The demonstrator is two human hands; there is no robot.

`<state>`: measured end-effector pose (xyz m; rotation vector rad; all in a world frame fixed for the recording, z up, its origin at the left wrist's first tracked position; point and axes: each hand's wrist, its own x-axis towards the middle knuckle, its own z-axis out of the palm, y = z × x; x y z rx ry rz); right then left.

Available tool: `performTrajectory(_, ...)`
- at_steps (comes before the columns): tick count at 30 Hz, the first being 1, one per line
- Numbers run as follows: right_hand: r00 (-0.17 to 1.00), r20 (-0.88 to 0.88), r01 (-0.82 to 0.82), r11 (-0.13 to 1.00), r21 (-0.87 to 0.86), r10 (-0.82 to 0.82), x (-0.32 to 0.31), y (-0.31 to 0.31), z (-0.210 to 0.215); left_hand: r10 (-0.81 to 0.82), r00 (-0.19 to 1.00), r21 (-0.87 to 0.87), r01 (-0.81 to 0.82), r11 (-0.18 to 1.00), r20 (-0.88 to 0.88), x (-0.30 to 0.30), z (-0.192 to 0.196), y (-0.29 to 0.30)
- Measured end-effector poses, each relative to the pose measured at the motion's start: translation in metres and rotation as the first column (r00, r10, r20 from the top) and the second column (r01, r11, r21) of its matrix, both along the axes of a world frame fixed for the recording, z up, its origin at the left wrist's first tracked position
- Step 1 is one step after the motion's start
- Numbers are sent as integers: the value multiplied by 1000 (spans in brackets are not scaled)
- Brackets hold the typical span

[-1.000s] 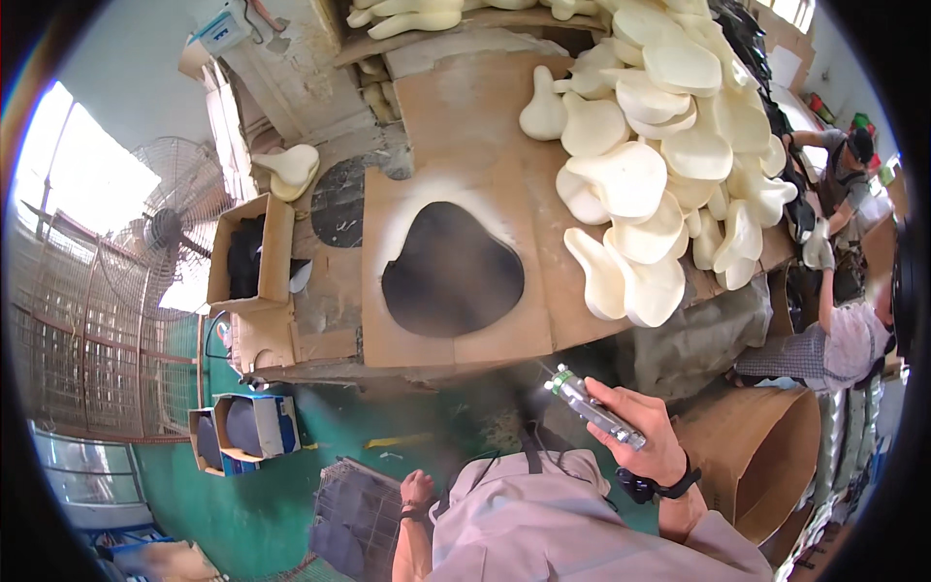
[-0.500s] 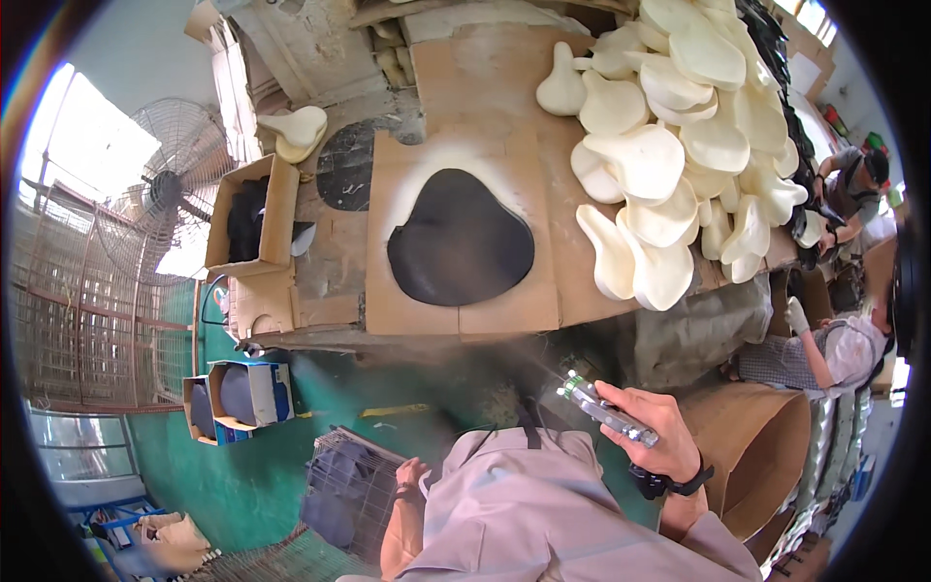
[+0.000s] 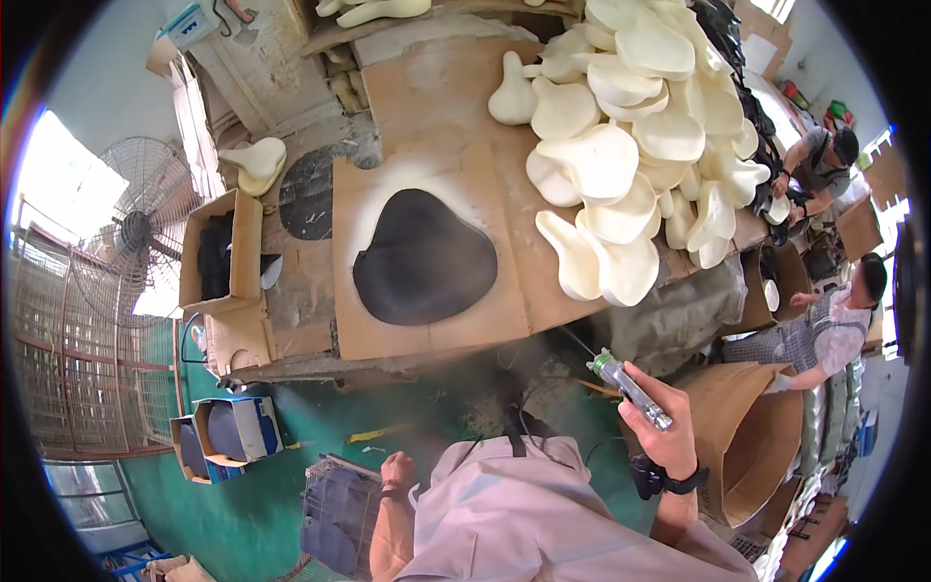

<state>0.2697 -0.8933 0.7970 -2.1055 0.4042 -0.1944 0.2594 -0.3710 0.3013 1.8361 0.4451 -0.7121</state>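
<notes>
My right hand [image 3: 663, 419] is wrapped round a small metal spray gun [image 3: 628, 386] with a green ring near its nozzle. A thin streak and faint haze show off its tip, which points up and left toward the table's front edge. Ahead of it a black, rounded triangular saddle cover piece [image 3: 425, 257] lies flat on a cardboard sheet [image 3: 354, 335], with a whitish spray halo round its far edge. My left hand [image 3: 396, 469] hangs low with fingers curled, beside a wire basket [image 3: 341, 509] of dark pieces. Whatever may be inside those fingers is hidden.
Cream foam saddles [image 3: 601, 160] pile up on the table's right side. A cardboard box [image 3: 221, 250] with black pieces stands at the left. An open carton [image 3: 747, 436] is right of my right hand. A fan [image 3: 136, 228] stands far left. Two people work at the right.
The view has shifted, so the table appears further left. My right hand has turned the spray gun slightly, and it sits nearer the table's edge. The black piece lies as before.
</notes>
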Motion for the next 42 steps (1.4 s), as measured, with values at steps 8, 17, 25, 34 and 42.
performTrajectory(8, 989, 145, -43, 998, 50, 35, 45, 19, -5, 34, 999, 21, -33, 999, -25, -5, 4, 4)
performTrajectory(17, 979, 179, -95, 996, -3, 94, 66, 33, -6, -196, 973, 291, 153, 944, 123, -40, 15, 5)
performTrajectory(25, 961, 37, -274, 961, -34, 275, 35, 29, 4, 234, 972, -153, -233, 960, -17, -58, -11, 11)
performTrajectory(34, 939, 5, -343, 939, -32, 343, 30, 33, 2, -410, 897, 349, 336, 875, 165, -17, -10, 5)
performTrajectory(42, 977, 92, -190, 981, -42, 194, 37, 30, 15, -593, 766, 455, 449, 769, 248, -5, -21, 13)
